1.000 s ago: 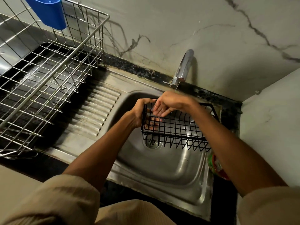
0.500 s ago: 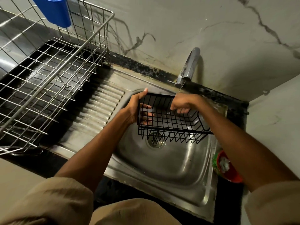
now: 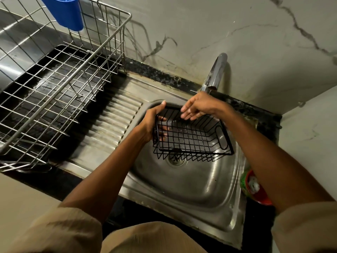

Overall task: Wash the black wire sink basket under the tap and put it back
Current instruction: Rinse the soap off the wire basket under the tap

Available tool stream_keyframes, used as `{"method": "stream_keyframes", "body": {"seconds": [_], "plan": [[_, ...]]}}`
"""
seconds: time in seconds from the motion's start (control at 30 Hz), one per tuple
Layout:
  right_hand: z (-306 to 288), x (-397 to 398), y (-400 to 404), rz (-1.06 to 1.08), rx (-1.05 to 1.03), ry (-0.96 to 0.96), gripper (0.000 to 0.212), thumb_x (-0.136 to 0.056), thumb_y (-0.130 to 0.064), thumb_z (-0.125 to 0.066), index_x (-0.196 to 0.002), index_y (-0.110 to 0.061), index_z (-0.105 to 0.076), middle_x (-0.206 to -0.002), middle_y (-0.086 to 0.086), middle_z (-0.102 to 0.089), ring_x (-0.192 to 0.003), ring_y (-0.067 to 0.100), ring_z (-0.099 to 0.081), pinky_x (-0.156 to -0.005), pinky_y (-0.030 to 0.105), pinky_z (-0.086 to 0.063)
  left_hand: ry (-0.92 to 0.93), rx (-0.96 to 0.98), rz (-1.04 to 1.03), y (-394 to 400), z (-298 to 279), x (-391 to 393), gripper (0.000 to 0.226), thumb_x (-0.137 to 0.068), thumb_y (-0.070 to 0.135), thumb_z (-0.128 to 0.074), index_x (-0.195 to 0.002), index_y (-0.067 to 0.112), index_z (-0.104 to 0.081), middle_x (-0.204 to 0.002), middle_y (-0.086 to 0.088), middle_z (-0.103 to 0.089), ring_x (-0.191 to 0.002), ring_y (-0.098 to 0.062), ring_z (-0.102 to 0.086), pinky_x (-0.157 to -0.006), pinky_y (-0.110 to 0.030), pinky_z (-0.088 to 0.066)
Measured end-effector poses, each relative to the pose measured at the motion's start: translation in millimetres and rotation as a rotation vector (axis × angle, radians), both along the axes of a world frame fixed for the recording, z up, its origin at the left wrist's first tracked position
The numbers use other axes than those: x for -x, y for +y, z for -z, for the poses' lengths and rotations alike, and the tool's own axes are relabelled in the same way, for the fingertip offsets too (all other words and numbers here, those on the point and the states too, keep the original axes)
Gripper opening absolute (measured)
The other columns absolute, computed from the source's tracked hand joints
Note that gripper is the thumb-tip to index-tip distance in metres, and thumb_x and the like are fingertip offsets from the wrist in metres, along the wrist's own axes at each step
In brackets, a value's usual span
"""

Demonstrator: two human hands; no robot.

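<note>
Over the steel sink [image 3: 191,194], a person holds the black wire basket [image 3: 193,136] in the air above the drain [image 3: 176,159], tilted so its open side faces the camera. The left hand [image 3: 152,123] grips the basket's left end: the thumb lies along the top rim and the fingers curl round the wires, their tips showing through the mesh inside. The right hand [image 3: 197,106] hovers at the basket's far rim with fingers straight and slightly spread, pointing left; they seem to brush the top wire, though contact is hard to make out from this angle. That hand sits directly under the spout of the tap [image 3: 216,73], which rises from the dark counter edge at the marbled wall. Whether water is running cannot be told.

Left of the basin, the ribbed drainboard [image 3: 116,121] leads to a large silver wire dish rack [image 3: 60,84], with a blue plastic holder [image 3: 64,11] hung on its back rail. On the right edge of the sink, partly hidden behind the right forearm, stands a red and green tub [image 3: 255,189]. Beige sleeves fill the bottom of the view.
</note>
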State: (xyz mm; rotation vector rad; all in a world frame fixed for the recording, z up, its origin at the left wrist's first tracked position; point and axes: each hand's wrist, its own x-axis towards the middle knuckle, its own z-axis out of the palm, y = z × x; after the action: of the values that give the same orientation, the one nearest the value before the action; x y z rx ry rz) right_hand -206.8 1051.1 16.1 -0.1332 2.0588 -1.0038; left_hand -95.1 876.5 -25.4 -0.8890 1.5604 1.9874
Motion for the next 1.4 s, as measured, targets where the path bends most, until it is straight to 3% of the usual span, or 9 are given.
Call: {"method": "stream_keyframes", "body": {"seconds": [0.17, 0.23, 0.4, 0.57, 0.83, 0.93, 1.07, 1.23, 1.4], "plan": [[16, 9, 28, 0.008, -0.367, 0.269, 0.013, -0.088, 0.0, -0.063, -0.083, -0.007, -0.073, -0.082, 0.012, -0.075, -0.073, 0.02, -0.071, -0.064, 0.03, -0.06, 0.047, -0.016, -0.133, -16, 6, -19, 0.05, -0.093, 0.06, -0.052, -0.096, 0.011, -0.059, -0.082, -0.012, -0.062, -0.065, -0.026, -0.057, -0.062, -0.035, -0.048], [17, 4, 27, -0.058, -0.511, 0.541, 0.007, -0.08, -0.006, -0.068, -0.08, -0.013, -0.07, -0.081, 0.008, -0.072, -0.077, 0.022, -0.07, -0.072, 0.037, -0.061, 0.076, -0.009, -0.163, -17, 7, -26, 0.044, -0.094, 0.057, -0.053, -0.096, 0.013, -0.057, -0.084, -0.011, -0.059, -0.065, -0.025, -0.056, -0.06, -0.033, -0.046], [25, -12, -2, -0.395, -0.524, 1.038, 0.053, -0.066, -0.016, -0.077, -0.114, -0.013, -0.055, -0.116, 0.009, -0.052, -0.108, 0.026, -0.05, -0.091, 0.042, -0.049, 0.189, 0.064, -0.154, -11, 7, -40, 0.034, -0.094, 0.053, -0.055, -0.093, 0.02, -0.062, -0.091, -0.01, -0.061, -0.076, -0.025, -0.056, -0.061, -0.033, -0.045], [46, -8, 6, -0.385, -0.427, 0.718, 0.012, -0.094, -0.03, -0.059, -0.1, -0.022, -0.065, -0.105, 0.006, -0.061, -0.099, 0.024, -0.057, -0.088, 0.044, -0.05, 0.258, 0.042, -0.318, -15, 14, -54, 0.054, -0.07, 0.054, -0.069, -0.105, 0.014, -0.061, -0.089, -0.012, -0.06, -0.075, -0.027, -0.053, -0.055, -0.032, -0.041], [46, 4, 13, 0.143, -0.238, 0.466, 0.017, -0.082, -0.012, -0.073, -0.097, -0.018, -0.072, -0.098, 0.005, -0.071, -0.091, 0.019, -0.068, -0.083, 0.037, -0.06, 0.292, -0.148, -0.55, 4, 40, -89, 0.05, -0.069, 0.022, -0.065, -0.117, 0.011, -0.061, -0.102, -0.017, -0.068, -0.086, -0.032, -0.064, -0.07, -0.036, -0.057], [46, 7, 8, 0.217, -0.269, 0.437, 0.009, -0.089, -0.01, -0.068, -0.097, -0.012, -0.07, -0.095, 0.009, -0.073, -0.079, 0.018, -0.073, -0.069, 0.04, -0.063, 0.226, -0.188, -0.407, 4, 51, -95, 0.067, -0.056, 0.012, -0.066, -0.122, 0.015, -0.057, -0.117, -0.015, -0.07, -0.106, -0.036, -0.065, -0.082, -0.043, -0.052], [34, 8, 9, 0.094, -0.31, 0.516, 0.008, -0.088, -0.008, -0.071, -0.095, -0.011, -0.074, -0.092, 0.009, -0.073, -0.085, 0.018, -0.07, -0.079, 0.038, -0.061, 0.052, -0.075, 0.056, -11, 46, -99, 0.1, -0.048, 0.016, -0.08, -0.142, 0.022, -0.045, -0.128, -0.018, -0.066, -0.124, -0.032, -0.059, -0.097, -0.044, -0.045], [19, -3, -8, -0.095, -0.26, 0.653, 0.035, -0.084, 0.011, -0.057, -0.095, -0.015, -0.078, -0.107, 0.008, -0.071, -0.094, 0.018, -0.061, -0.079, 0.029, -0.05, 0.041, 0.012, 0.323, -12, 24, -80, 0.129, -0.038, 0.036, -0.088, -0.154, 0.021, -0.033, -0.14, -0.005, -0.044, -0.134, -0.026, -0.044, -0.117, -0.045, -0.032], [6, -21, -39, -0.298, -0.247, 0.73, 0.046, -0.084, 0.016, -0.049, -0.103, -0.015, -0.077, -0.122, 0.008, -0.069, -0.105, 0.018, -0.062, -0.076, 0.025, -0.043, 0.247, 0.083, 0.174, 35, 1, -44, 0.049, -0.071, 0.01, -0.086, -0.111, 0.019, -0.059, -0.112, -0.001, -0.068, -0.102, -0.011, -0.064, -0.089, -0.027, -0.05]]}}
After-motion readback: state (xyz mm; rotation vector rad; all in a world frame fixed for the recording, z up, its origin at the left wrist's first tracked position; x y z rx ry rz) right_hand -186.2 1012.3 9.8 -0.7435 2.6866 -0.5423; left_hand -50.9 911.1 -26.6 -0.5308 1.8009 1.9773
